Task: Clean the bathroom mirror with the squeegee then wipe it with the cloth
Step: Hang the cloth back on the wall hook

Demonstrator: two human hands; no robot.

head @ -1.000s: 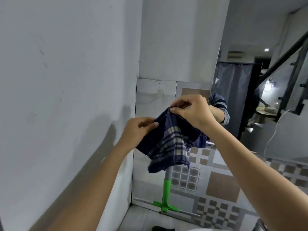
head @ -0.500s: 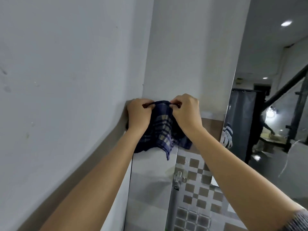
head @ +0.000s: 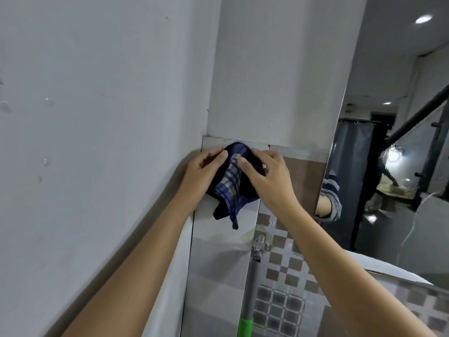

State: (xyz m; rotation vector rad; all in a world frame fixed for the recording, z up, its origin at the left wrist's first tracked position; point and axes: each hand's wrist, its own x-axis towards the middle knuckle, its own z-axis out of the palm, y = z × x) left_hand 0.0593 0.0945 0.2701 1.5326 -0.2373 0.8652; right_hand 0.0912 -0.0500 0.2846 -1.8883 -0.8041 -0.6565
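Note:
A dark blue plaid cloth (head: 232,183) is bunched against the top of a glossy grey wall panel (head: 218,251), close to the corner. My left hand (head: 201,176) grips its left side, fingers curled onto the fabric. My right hand (head: 269,178) grips its right side, with the index finger laid across the plaid part. A loose corner dangles below both hands. The squeegee (head: 250,288) hangs under the cloth from a clear hook (head: 258,242); only its grey pole and the top of its green grip show. The mirror (head: 388,166) stands at the right and reflects my sleeve.
A plain white wall (head: 97,142) runs close along the left, and a white pillar rises above the panel. Brown checkered tiles (head: 291,268) cover the wall right of the pole. The mirror reflects a dark curtain, a railing and ceiling lights.
Both hands have lifted the cloth from mid-height to the top corner of the panel and bunched it there. The view has tilted upward, so the squeegee's blade is out of frame.

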